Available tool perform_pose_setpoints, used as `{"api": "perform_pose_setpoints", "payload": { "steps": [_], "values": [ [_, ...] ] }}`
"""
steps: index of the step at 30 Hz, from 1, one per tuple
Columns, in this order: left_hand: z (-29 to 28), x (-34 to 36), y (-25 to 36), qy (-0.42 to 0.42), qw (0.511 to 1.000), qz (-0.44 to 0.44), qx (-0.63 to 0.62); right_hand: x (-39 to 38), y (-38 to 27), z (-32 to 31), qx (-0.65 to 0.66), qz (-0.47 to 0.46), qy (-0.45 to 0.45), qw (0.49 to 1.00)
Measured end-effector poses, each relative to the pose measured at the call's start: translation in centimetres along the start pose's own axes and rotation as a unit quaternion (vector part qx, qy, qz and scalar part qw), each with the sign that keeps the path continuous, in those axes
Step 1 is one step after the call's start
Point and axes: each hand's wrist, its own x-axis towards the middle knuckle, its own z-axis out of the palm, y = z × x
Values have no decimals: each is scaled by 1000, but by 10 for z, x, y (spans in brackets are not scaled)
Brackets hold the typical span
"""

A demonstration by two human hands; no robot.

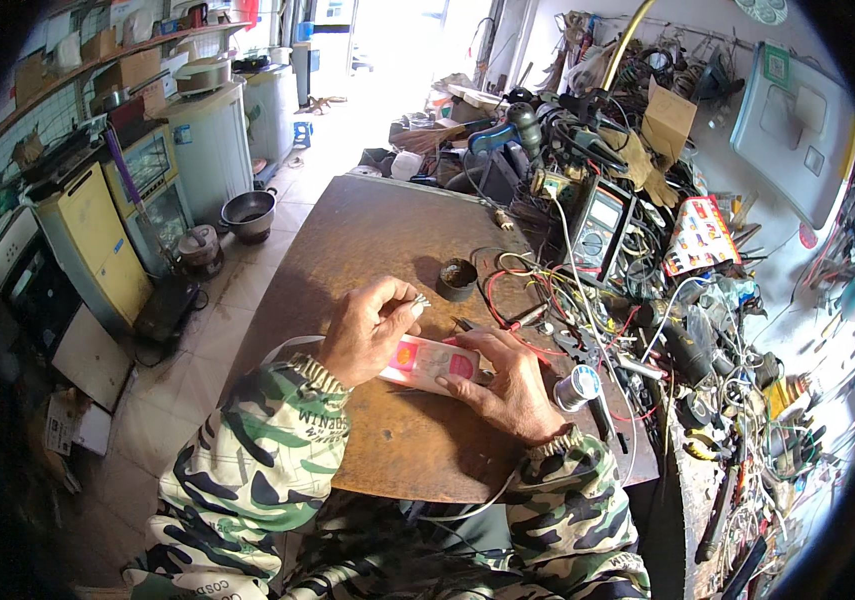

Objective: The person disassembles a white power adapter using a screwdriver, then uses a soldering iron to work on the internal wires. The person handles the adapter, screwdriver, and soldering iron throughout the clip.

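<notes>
Above the middle of the wooden table, my left hand pinches a small, shiny metal piece between thumb and fingertips. Its exact kind is too small to make out. My right hand grips the right end of a flat, oblong white object with pink patches. The left end of that object lies beside the heel of my left hand, and whether they touch I cannot tell. A white cord runs behind my left wrist. Just beyond both hands stands a small, dark round tin with brownish contents.
Right of my right hand stands a solder spool. Tangled test leads, pliers and a multimeter crowd the table's right side. Piled cables and tools rise behind. Cabinets and a black pan stand left across the tiled floor.
</notes>
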Motion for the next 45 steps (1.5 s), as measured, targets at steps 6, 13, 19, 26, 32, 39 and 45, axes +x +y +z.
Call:
{"api": "perform_pose_setpoints", "payload": {
  "steps": [6, 13, 19, 26, 32, 39, 45],
  "values": [
    [-7, -3, -3, -11, 1000, -25, -3, -2, -2, 4, -32, -42, 75, 996],
    [-2, 6, -3, 58, 997, -28, 36, -7, -5, -3, 24, 0, 127, 992],
    [-10, 3, -10, 42, 995, -22, 83, -37, -30, -59, -22, -46, 3, 999],
    [-10, -1, -16, 66, 993, -25, 94, -46, 28, -150, -159, 76, -11, 984],
    [-6, 5, -13, 53, 990, -28, 124, -1, 128, -182, -300, 208, 104, 925],
    [-3, 2, 7, 41, 989, -40, 134, 63, 213, -145, -480, 223, 70, 846],
    [-2, 0, 10, 53, 989, -46, 127, 85, 228, -132, -575, 129, 13, 807]
  ]
}}
